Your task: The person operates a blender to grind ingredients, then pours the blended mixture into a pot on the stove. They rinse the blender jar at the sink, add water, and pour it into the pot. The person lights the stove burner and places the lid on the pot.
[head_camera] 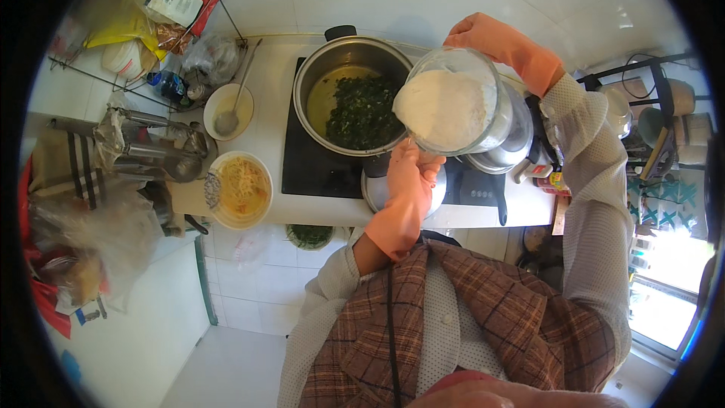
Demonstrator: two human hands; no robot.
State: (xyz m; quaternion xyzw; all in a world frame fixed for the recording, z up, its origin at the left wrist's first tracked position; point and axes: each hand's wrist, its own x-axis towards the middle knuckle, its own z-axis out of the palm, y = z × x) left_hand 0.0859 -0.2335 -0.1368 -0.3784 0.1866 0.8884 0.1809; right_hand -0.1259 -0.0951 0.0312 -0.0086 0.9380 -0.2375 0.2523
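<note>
A clear glass bowl (491,103) holding a mound of white powder (447,107) is tilted toward a steel pot (300,90), its lip just over the pot's right rim. In an orange glove, my left hand (409,181) grips the near edge of the bowl. My right hand (498,48), gloved the same way, is at its far edge, with the fingertips partly hidden behind the glass. Inside the pot, chopped dark green leaves (362,107) sit in yellowish liquid. Under my left hand a metal lid (374,195) is partly covered.
The pot stands on a black cooktop (306,173). To its left are a small bowl with a ladle (227,120) and a bowl of shredded food (243,190). A wire rack (136,90) holds packages at left. Shiny metal cookware (507,153) stands behind the glass bowl.
</note>
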